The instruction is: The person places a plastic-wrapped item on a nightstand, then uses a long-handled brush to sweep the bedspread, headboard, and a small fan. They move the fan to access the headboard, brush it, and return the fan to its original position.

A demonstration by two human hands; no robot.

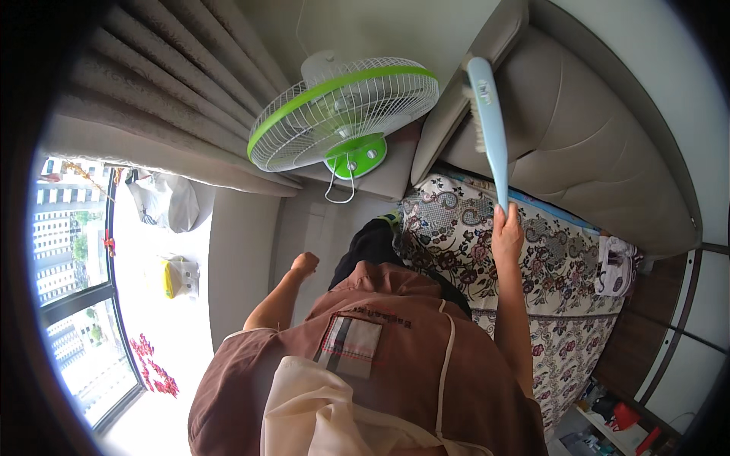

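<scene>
My right hand [507, 233] grips the lower end of a long light-blue bed brush [491, 122]. Its pale bristles face left, beside the side edge of the padded grey headboard [593, 131]; whether they touch it I cannot tell. Below the brush spreads the bed's floral cover [456, 222]. My left hand [305, 263] hangs at my left side, fingers curled in with nothing seen in them.
A green and white electric fan [348, 114] stands on a grey bedside cabinet [388, 168] ahead. Curtains [182, 68] and a bright window sill with a white bag [165, 199] lie left. A folded printed cloth [617, 265] rests on the bed's far side.
</scene>
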